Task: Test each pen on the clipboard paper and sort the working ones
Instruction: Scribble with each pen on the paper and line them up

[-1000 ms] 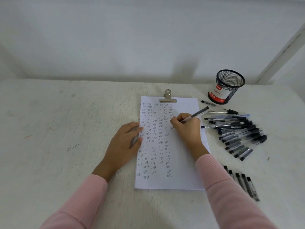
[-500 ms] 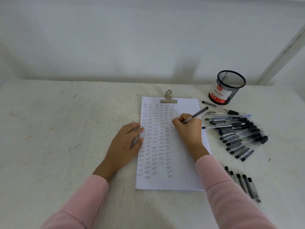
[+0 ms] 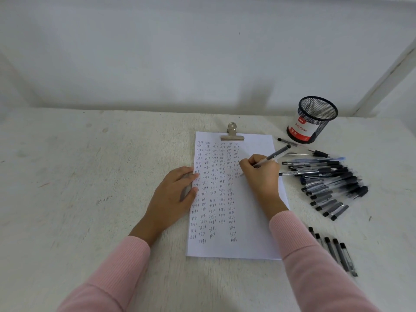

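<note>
A white sheet of paper (image 3: 247,221) lies clipped under a metal clip (image 3: 232,134), covered with columns of small handwritten words. My right hand (image 3: 262,176) grips a clear pen with a black cap end (image 3: 273,155), its tip down on the paper's right column. My left hand (image 3: 173,197) rests flat with straight fingers on the paper's left edge. A heap of several black-capped pens (image 3: 328,179) lies right of the paper. Several more pens (image 3: 335,251) lie in a row by my right sleeve.
A black mesh pen cup (image 3: 313,119) with a red and white label stands at the back right. A loose pen (image 3: 301,146) lies in front of it. The white wall runs along the table's far edge.
My right hand and its pen have shifted slightly down the right column of writing. My left hand has stayed on the paper's edge.
</note>
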